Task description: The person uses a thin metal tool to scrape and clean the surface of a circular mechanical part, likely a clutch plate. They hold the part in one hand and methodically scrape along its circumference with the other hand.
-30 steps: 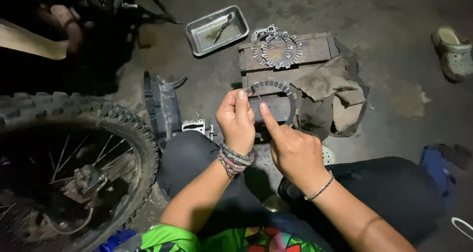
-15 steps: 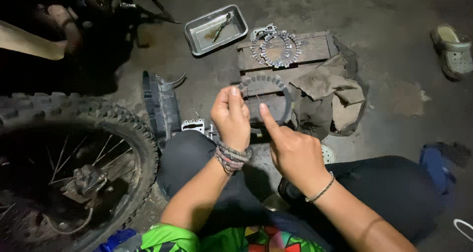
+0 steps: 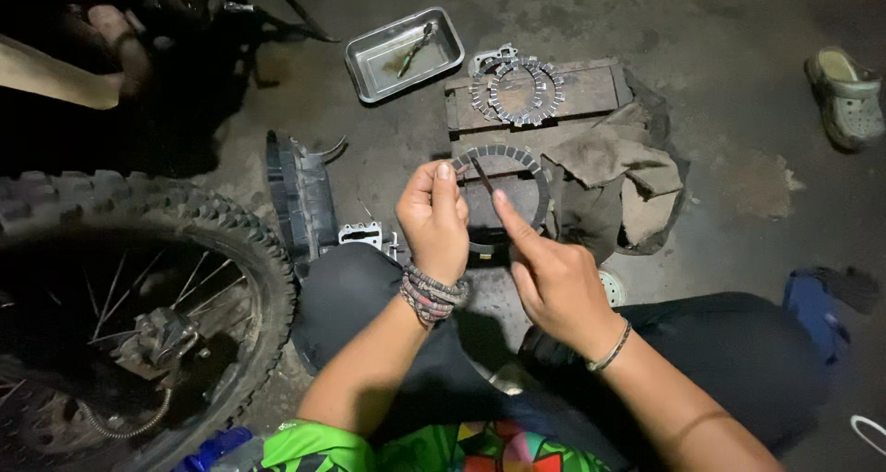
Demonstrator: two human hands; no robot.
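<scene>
Above the knees: left hand (image 3: 434, 218) pinches the friction ring (image 3: 503, 200) by its rim, ring now lowered from half a second ago.
Right hand (image 3: 554, 274) holds nothing, forefinger extended toward the ring's face; toothed plates (image 3: 517, 89) lie beyond on the wooden block (image 3: 591, 89), metal tray (image 3: 406, 55) farthest.

Light is dim and falls mainly on the concrete around the metal tray (image 3: 404, 54), which shows soft glare. Left of the tray, the knobby tyre (image 3: 138, 241) sinks into deep shadow. Focus stays fairly sharp throughout.
</scene>
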